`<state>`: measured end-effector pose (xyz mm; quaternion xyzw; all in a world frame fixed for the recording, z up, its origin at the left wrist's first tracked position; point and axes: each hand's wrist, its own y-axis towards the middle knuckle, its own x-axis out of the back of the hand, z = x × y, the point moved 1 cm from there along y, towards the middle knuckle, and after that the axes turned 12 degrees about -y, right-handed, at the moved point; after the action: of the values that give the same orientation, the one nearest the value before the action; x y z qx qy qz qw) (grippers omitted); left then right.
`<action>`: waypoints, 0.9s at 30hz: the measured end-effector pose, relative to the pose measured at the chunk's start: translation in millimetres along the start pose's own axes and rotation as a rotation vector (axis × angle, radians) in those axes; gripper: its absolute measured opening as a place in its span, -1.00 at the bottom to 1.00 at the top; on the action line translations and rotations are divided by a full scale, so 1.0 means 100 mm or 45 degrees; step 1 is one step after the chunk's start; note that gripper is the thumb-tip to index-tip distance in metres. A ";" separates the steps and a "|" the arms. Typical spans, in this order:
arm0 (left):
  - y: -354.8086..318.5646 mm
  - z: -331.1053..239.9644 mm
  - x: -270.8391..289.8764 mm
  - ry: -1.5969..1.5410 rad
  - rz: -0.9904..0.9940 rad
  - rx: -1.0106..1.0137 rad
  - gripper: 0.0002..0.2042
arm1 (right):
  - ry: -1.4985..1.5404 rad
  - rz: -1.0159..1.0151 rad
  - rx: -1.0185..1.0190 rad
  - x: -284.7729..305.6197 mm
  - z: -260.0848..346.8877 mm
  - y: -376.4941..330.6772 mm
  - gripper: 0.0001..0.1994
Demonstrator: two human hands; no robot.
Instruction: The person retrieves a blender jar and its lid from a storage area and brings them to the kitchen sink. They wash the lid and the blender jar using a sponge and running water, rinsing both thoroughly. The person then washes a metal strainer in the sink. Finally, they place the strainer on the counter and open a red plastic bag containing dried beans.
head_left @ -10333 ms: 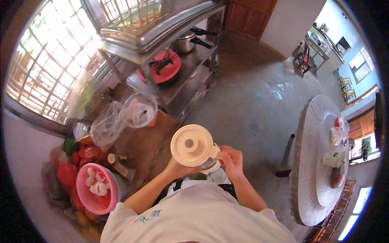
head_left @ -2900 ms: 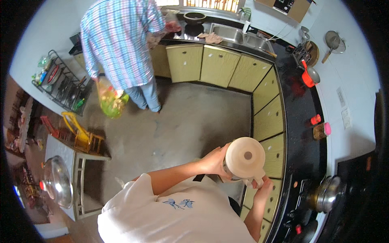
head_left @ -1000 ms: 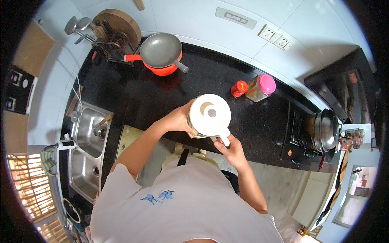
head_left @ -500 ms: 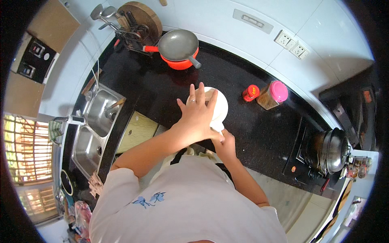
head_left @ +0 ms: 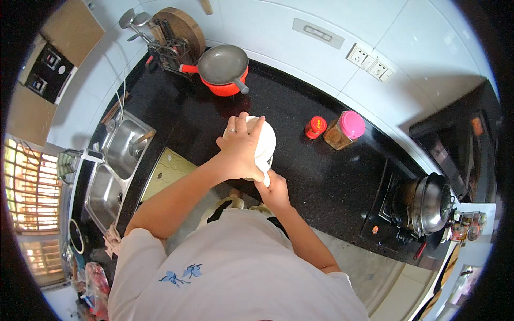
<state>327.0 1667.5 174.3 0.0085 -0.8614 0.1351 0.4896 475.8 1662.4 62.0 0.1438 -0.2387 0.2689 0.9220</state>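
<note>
Over the near edge of the black counter I have a round white pot (head_left: 267, 140) with a short handle. My left hand (head_left: 242, 152) lies across its top and left side, fingers bent over the rim and thumb by the handle. Below it, my right hand (head_left: 274, 191) is closed round the white handle. The left hand and wrist hide much of the pot, so its inside does not show. To the right stand a small red-lidded jar (head_left: 316, 127) and a clear jar with a pink lid (head_left: 345, 130), both apart from my hands.
A grey frying pan (head_left: 222, 65) rests on a red pot (head_left: 227, 89) at the back. The double steel sink (head_left: 114, 184) lies left, beside a pale wooden board (head_left: 166, 174). A stove with a dark wok (head_left: 423, 206) is at right; a knife rack (head_left: 174, 51) stands back left.
The whole view has shifted a little. My left hand's spread fingers have drawn closer together and bent over the white pot. My right hand keeps hold of the handle.
</note>
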 end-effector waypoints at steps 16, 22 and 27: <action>-0.01 -0.05 0.10 -0.016 0.070 0.016 0.27 | -0.121 0.001 0.051 0.01 0.02 0.02 -0.80; 0.02 -0.22 0.05 0.229 0.106 0.085 0.29 | 0.017 -0.118 0.030 -0.06 0.00 -0.02 -0.85; 0.07 -0.22 0.06 0.303 0.195 0.090 0.29 | -0.037 -0.116 0.035 -0.03 0.02 -0.02 -0.85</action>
<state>341.1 1679.9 188.7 -0.0561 -0.7901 0.2025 0.5759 474.0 1658.9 62.0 0.1711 -0.2413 0.2278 0.9277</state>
